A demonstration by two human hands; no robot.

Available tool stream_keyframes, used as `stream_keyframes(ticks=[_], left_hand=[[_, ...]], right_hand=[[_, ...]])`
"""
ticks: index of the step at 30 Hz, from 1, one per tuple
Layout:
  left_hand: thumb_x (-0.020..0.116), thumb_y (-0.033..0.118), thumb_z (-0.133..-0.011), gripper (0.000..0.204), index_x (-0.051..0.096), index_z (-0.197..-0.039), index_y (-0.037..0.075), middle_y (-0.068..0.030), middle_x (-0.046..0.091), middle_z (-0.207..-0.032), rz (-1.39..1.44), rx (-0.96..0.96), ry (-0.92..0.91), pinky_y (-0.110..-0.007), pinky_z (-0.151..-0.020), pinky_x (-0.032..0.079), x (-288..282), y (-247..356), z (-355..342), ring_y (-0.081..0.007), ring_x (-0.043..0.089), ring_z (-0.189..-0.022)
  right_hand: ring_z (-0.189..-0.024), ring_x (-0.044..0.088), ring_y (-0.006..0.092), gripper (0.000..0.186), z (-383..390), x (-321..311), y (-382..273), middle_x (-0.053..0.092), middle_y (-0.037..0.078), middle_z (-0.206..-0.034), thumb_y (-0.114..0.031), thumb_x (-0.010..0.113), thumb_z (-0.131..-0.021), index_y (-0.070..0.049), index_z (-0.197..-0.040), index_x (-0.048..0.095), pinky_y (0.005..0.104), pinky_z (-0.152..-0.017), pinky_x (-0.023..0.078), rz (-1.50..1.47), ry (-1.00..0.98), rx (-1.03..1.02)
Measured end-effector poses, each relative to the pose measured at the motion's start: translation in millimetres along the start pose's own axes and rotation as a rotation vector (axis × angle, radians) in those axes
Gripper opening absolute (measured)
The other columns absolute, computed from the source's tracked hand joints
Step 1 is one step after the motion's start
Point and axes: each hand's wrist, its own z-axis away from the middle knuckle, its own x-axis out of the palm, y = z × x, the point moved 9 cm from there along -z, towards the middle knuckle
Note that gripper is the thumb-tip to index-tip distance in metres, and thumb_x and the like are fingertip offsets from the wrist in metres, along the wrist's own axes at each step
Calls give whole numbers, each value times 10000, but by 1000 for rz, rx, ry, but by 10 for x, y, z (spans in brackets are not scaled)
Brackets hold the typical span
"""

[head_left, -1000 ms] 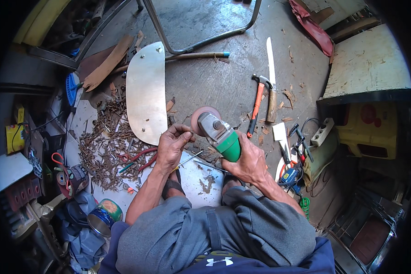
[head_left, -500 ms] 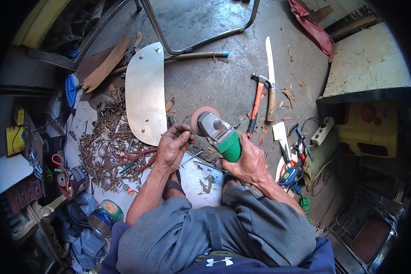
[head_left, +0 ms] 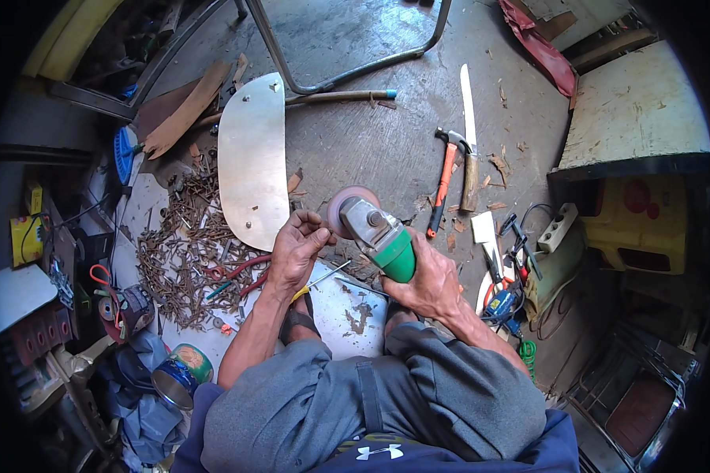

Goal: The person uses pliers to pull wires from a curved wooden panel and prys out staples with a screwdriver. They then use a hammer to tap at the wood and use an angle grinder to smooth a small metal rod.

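My right hand (head_left: 427, 280) is wrapped round the green body of an angle grinder (head_left: 396, 258), whose metal head points up and left. Its reddish-brown disc (head_left: 347, 194) reaches close to the fingertips of my left hand (head_left: 296, 254). Thumb and forefinger of that hand are pinched together at the disc's edge; whatever lies between them is too small to name. Below the left hand lies a screwdriver (head_left: 300, 294) with a yellow handle. Red-handled pliers (head_left: 254, 277) rest beside a pile of rusty screws and nails (head_left: 177, 268) on a white sheet.
A pale metal-faced panel (head_left: 252, 165) lies beyond my left hand. To the right are a claw hammer (head_left: 445, 181), a long knife (head_left: 468, 134), a white power strip (head_left: 558, 226) and several tools. Chair legs (head_left: 355, 79) stand ahead; a can (head_left: 181, 377) is at lower left.
Both hands keep nearly the same place and grip. The grinder's head has shifted very slightly, and the view has moved a little.
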Motion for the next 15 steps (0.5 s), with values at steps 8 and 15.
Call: stream_keyframes(ticks=[8, 15], left_hand=[[707, -4, -938, 242, 576, -1141, 16, -72, 673, -977, 24, -4, -18, -285, -842, 567, 27, 50, 12, -176, 692, -894], [681, 22, -967, 148, 626, -1104, 17, -67, 676, -1003, 97, -32, -41, -328, -872, 577, 0, -15, 11, -175, 688, -927]], right_hand=[[-968, 706, 437, 686, 7, -17, 103, 703, 239, -1069, -247, 747, -737, -25, -1341, 509, 503, -806, 580, -13, -4, 84], [-989, 704, 434, 714, -9, -42, 86, 696, 253, -1097, -254, 756, -734, -17, -1357, 500, 496, -818, 580, -11, -1, 70]])
